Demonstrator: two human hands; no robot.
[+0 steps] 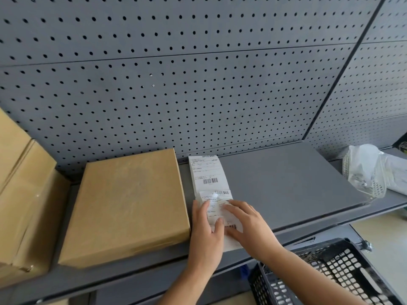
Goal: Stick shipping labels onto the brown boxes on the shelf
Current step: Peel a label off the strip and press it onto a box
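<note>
A flat brown box (127,205) lies on the grey shelf (286,181), its top bare. Just right of it sits a stack of white shipping labels (207,172) with barcodes. My left hand (206,232) and my right hand (248,225) meet over the near end of that stack. Both pinch one label (217,205), which curls up off its backing. More brown boxes (24,194) are stacked at the far left, partly cut off by the frame edge.
A grey pegboard wall (198,73) backs the shelf. Clear plastic bags (372,172) lie at the right end of the shelf. A black plastic crate (330,274) stands below the shelf edge at lower right.
</note>
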